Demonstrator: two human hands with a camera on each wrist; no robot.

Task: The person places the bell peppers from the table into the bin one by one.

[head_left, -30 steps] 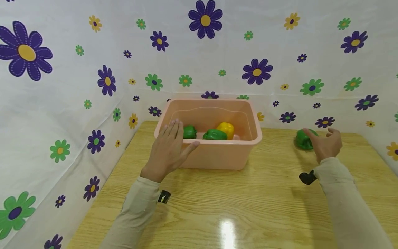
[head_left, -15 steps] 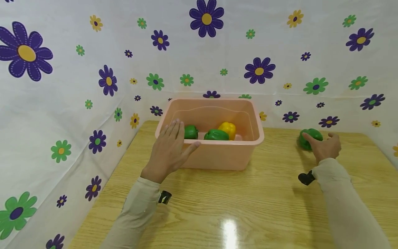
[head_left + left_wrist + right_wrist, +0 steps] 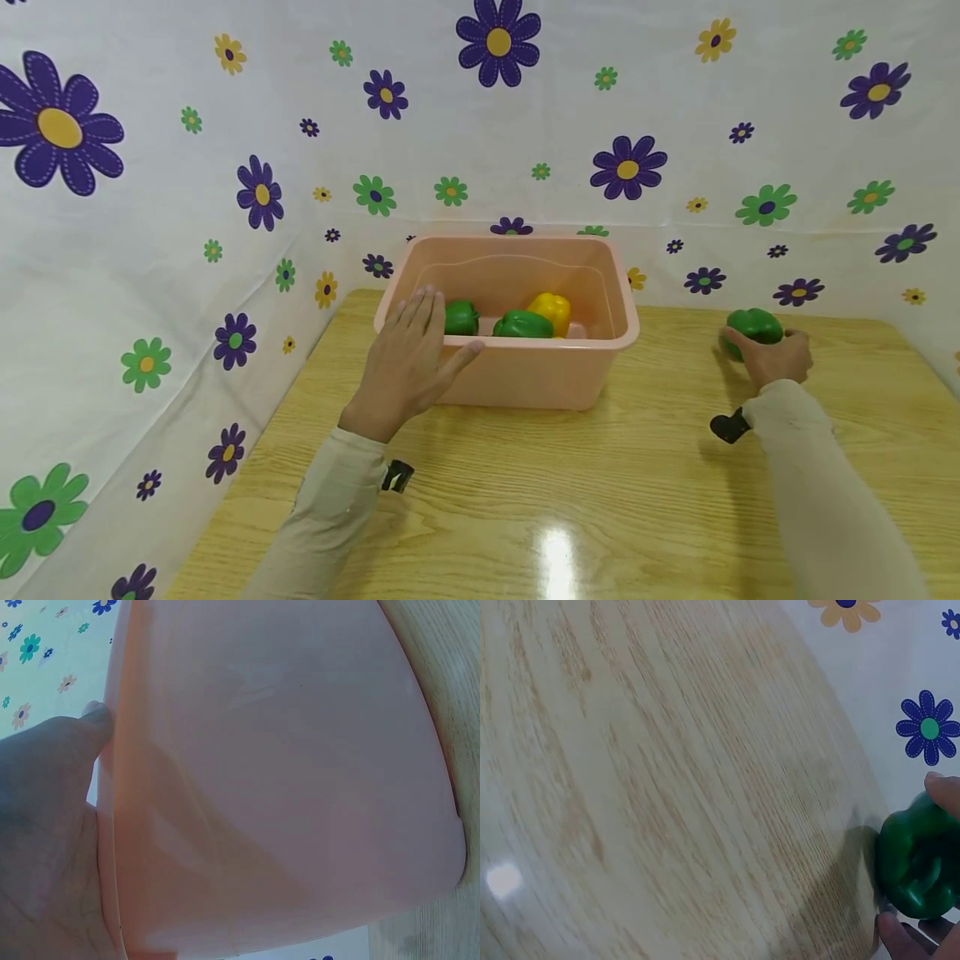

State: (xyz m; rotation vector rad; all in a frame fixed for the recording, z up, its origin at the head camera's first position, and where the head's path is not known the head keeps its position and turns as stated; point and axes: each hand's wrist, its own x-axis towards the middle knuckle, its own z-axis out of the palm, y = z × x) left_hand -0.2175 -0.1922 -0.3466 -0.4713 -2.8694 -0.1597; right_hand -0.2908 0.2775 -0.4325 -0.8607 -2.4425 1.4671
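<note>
My left hand (image 3: 405, 362) rests with straight fingers over the left front corner of a pink plastic bin (image 3: 517, 375). The left wrist view shows a finger or thumb (image 3: 96, 720) at the bin's rim. At the far right, my right hand (image 3: 778, 360) grips a green bell pepper (image 3: 753, 325) close over the table. The right wrist view has fingers on two opposite sides of this pepper (image 3: 915, 862). Inside the bin lie a yellow bell pepper (image 3: 551, 312), a green bell pepper (image 3: 522, 325) and another green one (image 3: 461, 318), partly hidden by my left hand.
The bin stands on a wooden table (image 3: 480, 475), near its back edge. A white flowered cloth (image 3: 292, 100) hangs behind and to the left of the table. Black wrist mounts stick out from both sleeves (image 3: 795, 425).
My right hand has closed in on the green bell pepper at the right and now has its fingers round it. The left hand stays on the bin.
</note>
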